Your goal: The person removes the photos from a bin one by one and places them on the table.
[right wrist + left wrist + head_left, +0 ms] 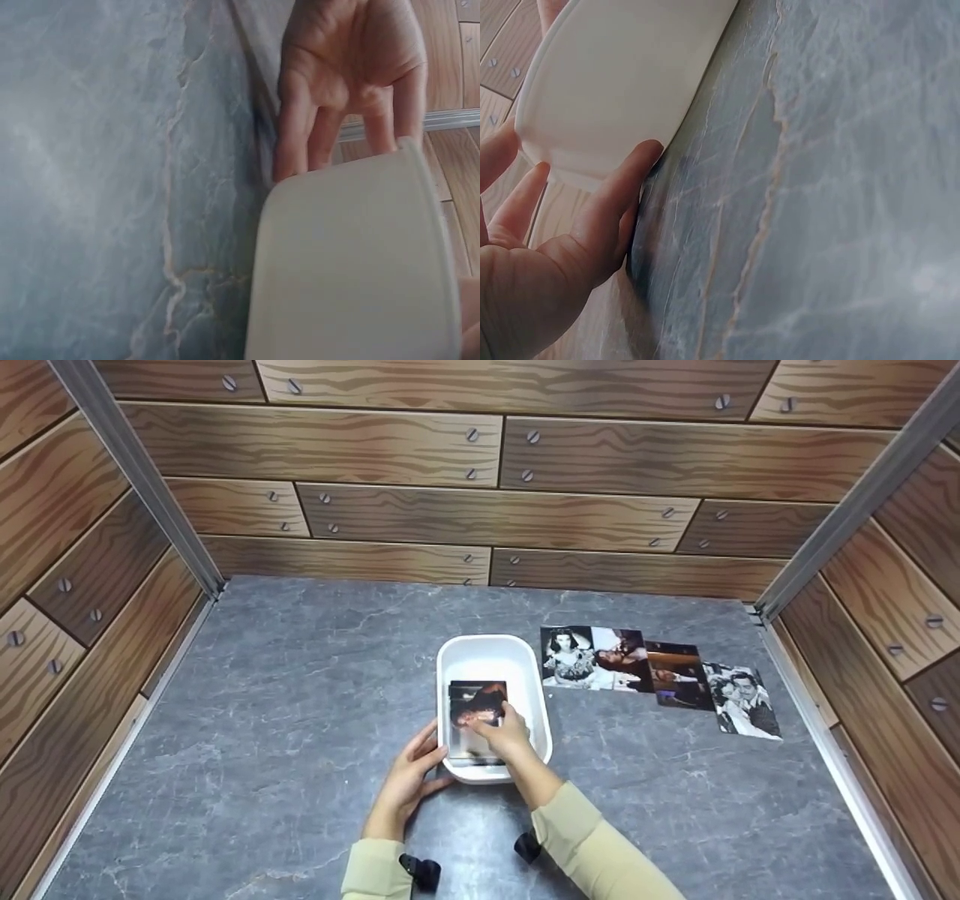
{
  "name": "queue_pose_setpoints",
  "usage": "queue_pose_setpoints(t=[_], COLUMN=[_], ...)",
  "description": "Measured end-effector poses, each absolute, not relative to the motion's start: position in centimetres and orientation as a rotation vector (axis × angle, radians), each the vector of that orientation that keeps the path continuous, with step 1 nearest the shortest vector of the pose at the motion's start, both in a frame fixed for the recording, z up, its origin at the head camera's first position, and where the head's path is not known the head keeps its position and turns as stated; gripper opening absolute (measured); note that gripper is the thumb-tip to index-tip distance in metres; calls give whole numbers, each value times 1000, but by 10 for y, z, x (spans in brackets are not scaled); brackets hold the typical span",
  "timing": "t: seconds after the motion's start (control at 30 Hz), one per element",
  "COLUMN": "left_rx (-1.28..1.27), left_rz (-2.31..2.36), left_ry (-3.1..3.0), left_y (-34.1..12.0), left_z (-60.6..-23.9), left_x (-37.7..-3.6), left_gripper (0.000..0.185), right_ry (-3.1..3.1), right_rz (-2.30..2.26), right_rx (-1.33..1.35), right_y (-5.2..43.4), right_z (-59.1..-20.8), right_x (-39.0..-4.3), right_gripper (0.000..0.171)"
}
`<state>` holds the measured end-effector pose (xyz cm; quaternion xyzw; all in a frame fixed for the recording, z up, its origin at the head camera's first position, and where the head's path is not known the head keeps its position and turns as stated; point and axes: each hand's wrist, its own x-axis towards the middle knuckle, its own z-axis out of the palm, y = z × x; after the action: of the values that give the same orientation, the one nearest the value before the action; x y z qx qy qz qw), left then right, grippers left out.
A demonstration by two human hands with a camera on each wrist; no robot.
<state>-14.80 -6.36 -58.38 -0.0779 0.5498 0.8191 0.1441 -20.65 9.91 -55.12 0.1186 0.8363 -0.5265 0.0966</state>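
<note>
A white plastic tray (533,712) with rounded corners stands on the table, holding several photo prints (466,697). The fingers of my right hand (513,733) are down inside it, with thumb and forefinger on the dark reddish top photo. That hand covers the photo's lower right part, and its fingertips are partly hidden. My left hand (407,780) steadies the tray from outside at its near left corner. In the left wrist view the fairly straight fingers of that hand (562,255) are spread against the tray's outer wall (622,82).
Right of the tray a row of photos runs to the right: a black-and-white portrait (568,658), a colour print (622,660), a darker print (680,676) and a black-and-white couple (744,701). Wood-patterned walls (390,450) enclose the grey marbled table (300,690).
</note>
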Motion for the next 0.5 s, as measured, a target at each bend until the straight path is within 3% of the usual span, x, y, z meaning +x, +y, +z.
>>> queue_pose_setpoints(t=[0.23, 0.5], left_rx=[-227, -228], left_rz=[2346, 2349], left_ry=[1589, 1579], left_y=[-64, -63], left_z=[-582, -583], left_x=[-148, -148], left_gripper=[64, 63], right_ry=[2542, 2576], right_rz=[-1475, -1418], right_rx=[506, 509], right_y=[95, 99], right_z=[-555, -557], right_x=[-214, -216], right_gripper=[81, 57])
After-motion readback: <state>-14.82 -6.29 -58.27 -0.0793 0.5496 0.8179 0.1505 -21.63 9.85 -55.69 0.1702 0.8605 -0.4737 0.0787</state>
